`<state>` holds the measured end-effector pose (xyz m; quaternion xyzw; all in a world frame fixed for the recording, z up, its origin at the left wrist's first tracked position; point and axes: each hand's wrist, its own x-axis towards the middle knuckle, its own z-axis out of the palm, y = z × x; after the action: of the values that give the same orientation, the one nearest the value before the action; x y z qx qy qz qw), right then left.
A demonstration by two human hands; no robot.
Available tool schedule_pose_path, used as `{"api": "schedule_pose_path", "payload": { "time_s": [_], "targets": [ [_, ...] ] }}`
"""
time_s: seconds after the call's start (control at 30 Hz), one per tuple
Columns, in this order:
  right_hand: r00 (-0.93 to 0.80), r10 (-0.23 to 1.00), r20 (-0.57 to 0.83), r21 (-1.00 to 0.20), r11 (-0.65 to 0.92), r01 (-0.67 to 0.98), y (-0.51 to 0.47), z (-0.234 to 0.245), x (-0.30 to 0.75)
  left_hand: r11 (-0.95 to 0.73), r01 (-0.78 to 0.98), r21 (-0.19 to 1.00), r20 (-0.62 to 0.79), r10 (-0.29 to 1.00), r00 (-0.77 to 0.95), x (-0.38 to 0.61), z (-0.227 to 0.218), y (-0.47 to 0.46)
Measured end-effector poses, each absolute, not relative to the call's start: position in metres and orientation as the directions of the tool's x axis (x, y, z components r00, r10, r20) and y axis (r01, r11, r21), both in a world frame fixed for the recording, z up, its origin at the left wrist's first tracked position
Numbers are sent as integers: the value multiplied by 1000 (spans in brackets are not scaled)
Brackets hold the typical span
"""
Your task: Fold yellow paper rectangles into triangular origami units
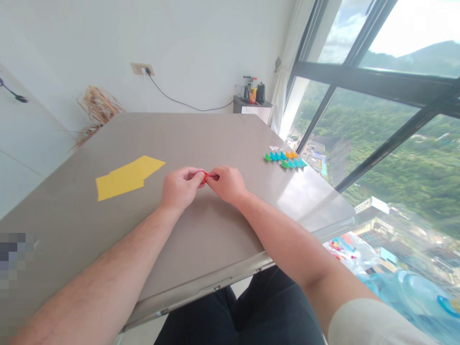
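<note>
Over the middle of the table, my left hand (179, 188) and my right hand (229, 184) meet with fingertips almost touching. Both pinch a small red piece of folded paper (205, 177) between thumb and fingers; most of it is hidden by the fingertips. To the left of my left hand, flat yellow paper (125, 178) lies on the table. Beyond my right hand, near the window side, several small folded paper boats (285, 164) in green, blue and orange stand in two rows.
The grey-brown table (201, 136) has its front edge just above my lap. A small cabinet (256, 109) with a bottle and kettle stands past the far right corner. Dried stalks (98, 108) are at the back left. Below right are a plastic bag (350, 251) and a large blue water bottle (413, 297).
</note>
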<state>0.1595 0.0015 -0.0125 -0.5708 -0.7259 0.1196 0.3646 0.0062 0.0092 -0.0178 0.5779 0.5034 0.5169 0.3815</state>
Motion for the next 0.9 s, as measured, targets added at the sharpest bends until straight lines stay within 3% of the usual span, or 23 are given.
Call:
{"api": "schedule_pose_path", "payload": {
  "time_s": [0.2, 0.47, 0.63, 0.9],
  "targets": [
    [-95, 911, 401, -564, 327, 758, 1, -12, 160, -177, 156, 972, 188, 980, -62, 9, -14, 7],
    [-129, 850, 510, -571, 448, 688, -3, -15, 164, -56, -187, 981, 30, 990, -138, 3, -12, 15],
    [-168, 821, 546, -537, 497, 682, 0, -20, 166, -27, -209, 978, 1, 992, -123, 0, -9, 16],
    [-249, 797, 550, -386, 507, 771, 3, -19, 164, -30, -202, 979, 9, 995, -104, 2, -9, 18]
  ]
}}
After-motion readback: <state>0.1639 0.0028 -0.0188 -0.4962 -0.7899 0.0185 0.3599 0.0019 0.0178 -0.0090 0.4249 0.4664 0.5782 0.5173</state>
